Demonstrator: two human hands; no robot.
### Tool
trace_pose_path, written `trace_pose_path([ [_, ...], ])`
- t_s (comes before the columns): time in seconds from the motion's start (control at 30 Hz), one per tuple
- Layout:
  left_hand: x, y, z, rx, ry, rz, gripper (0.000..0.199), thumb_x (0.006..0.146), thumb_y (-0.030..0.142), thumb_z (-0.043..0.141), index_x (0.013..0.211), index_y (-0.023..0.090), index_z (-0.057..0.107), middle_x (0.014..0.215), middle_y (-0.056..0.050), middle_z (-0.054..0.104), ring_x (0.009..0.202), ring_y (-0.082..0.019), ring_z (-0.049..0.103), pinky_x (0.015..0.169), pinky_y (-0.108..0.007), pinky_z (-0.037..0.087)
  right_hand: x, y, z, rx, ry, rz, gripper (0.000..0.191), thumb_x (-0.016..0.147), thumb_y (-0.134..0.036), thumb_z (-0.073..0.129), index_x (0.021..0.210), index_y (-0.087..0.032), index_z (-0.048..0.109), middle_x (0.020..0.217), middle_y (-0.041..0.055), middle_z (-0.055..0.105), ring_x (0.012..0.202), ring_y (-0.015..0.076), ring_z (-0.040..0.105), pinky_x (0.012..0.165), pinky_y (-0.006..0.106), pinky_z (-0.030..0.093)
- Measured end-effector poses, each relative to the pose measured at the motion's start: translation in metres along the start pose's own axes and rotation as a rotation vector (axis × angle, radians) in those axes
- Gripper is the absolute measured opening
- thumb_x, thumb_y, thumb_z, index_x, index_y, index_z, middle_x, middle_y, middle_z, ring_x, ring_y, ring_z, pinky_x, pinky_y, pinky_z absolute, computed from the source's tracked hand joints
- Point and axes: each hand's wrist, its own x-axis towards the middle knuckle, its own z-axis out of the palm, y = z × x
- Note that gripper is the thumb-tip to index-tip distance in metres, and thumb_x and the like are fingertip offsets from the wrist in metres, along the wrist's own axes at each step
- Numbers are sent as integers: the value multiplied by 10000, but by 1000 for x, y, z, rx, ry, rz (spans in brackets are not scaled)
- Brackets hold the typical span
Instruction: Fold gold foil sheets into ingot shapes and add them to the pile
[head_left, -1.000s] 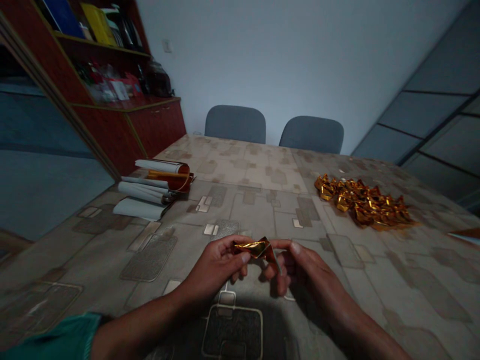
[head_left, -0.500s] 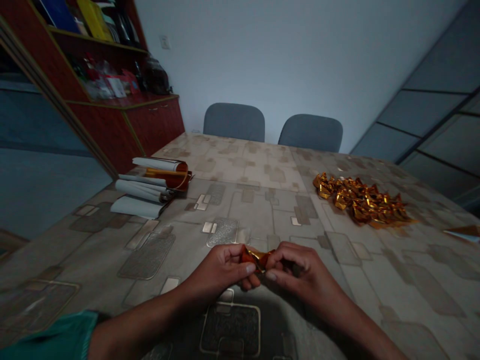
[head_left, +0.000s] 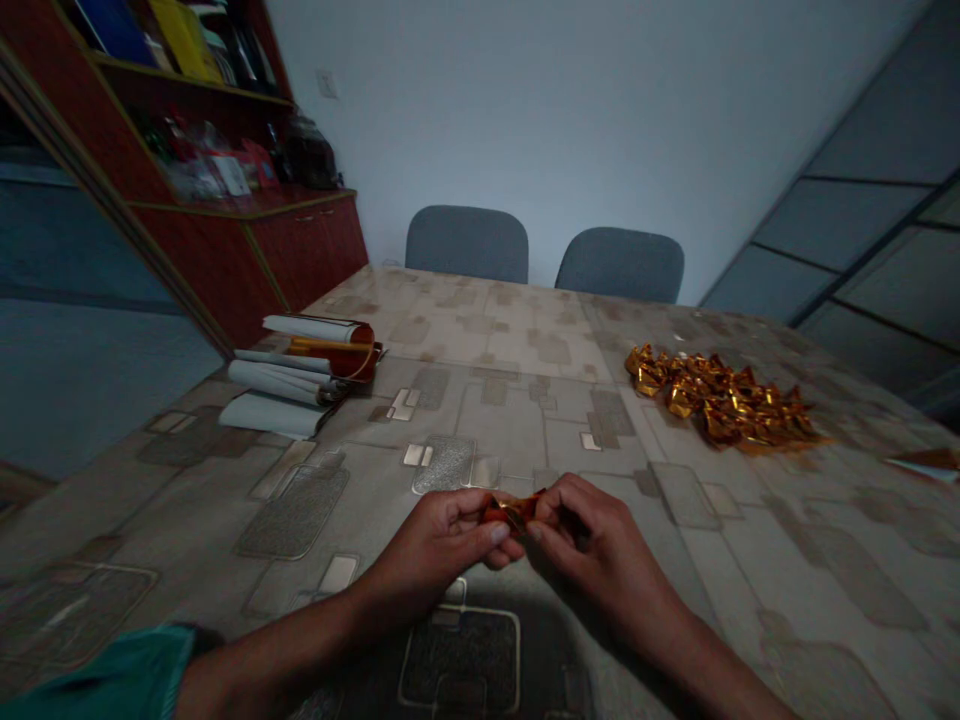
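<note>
A small folded piece of gold foil paper (head_left: pixel 514 512) is held between my two hands, just above the table near its front. My left hand (head_left: pixel 466 530) pinches its left end, thumb in front and fingers behind. At the right end, my right hand (head_left: pixel 581 525) grips the foil between thumb and bent fingers. The fingers hide part of the fold. Off to the right lies a cluster of several shiny gold folded foil pieces (head_left: pixel 727 400), apart from both hands.
A bundle of curled paper sheets (head_left: pixel 281 385), white and gold, lies on the left of the patterned table (head_left: pixel 510 420). Another gold piece of paper (head_left: pixel 930 463) lies at the right edge. Two grey chairs (head_left: pixel 466 240) stand behind, with a red cabinet (head_left: pixel 300 250) at the back left.
My right hand has shifted slightly up and its fingers have closed in more on the foil's right end. My left hand keeps its pinch, almost unmoved.
</note>
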Motion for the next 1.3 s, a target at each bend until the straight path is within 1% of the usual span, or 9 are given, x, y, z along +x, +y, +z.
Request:
trace_pose_path([
  [0.13,0,-1,0,-2,-31,17,289,872,372,721,1042,139,742,925,-66,750,819,-160,664,769,-277,498,-2,0,2,29,-10,25,155,826,-199,664,710,-206,562,645,-36,539,590,127,471,552,251,321],
  [0.3,-1,0,1,15,-62,9,281,898,342,689,1108,161,738,1090,-92,755,906,-180,680,793,-281,495,-5,2,7,134,-45,118,257,773,-263,747,796,-232,492,551,-101,420,501,106,374,486,239,244],
  [0.4,-1,-3,1,-12,-78,-1,351,885,346,706,1181,159,697,1120,-108,747,885,-183,687,784,-293,498,-4,3,11,194,-57,169,279,763,-262,744,838,-239,476,551,-101,444,487,105,366,466,237,218],
  [0.5,-1,-6,1,-75,-36,-2,447,845,355,760,1225,175,608,1029,-82,746,789,-160,682,731,-284,501,-3,3,13,289,-57,212,308,745,-275,764,821,-241,467,572,-91,466,498,102,365,470,234,221],
  [0.7,-2,1,3,-129,-16,28,369,822,379,795,1031,187,559,806,3,695,703,-115,648,669,-224,471,-3,4,6,454,-127,274,325,741,-411,788,814,-223,532,635,-61,491,567,115,395,531,239,277],
  [0.87,-2,-2,2,-107,0,14,371,833,380,789,1059,182,571,879,-30,713,750,-134,676,708,-249,505,-3,1,7,324,-126,268,246,780,-376,703,715,-209,535,589,-58,456,559,117,359,523,246,253],
  [0.97,1,-6,-1,-152,43,18,425,801,381,825,1077,192,562,912,-39,725,761,-147,694,711,-265,530,-3,-1,10,280,-68,254,213,789,-358,668,716,-211,533,579,-63,448,545,115,356,515,248,255],
  [1.17,1,-4,1,-271,230,-68,373,740,368,884,884,171,601,864,-40,739,789,-146,712,745,-243,537,-5,-3,12,203,94,219,112,799,-297,602,753,-218,538,578,-70,443,522,116,379,496,240,281],
  [1.3,-3,-3,10,-352,233,-115,356,727,368,895,919,155,684,824,-33,728,763,-126,688,718,-214,517,-5,-8,17,120,125,190,98,785,-278,582,730,-218,527,557,-64,468,480,110,401,466,229,285],
])
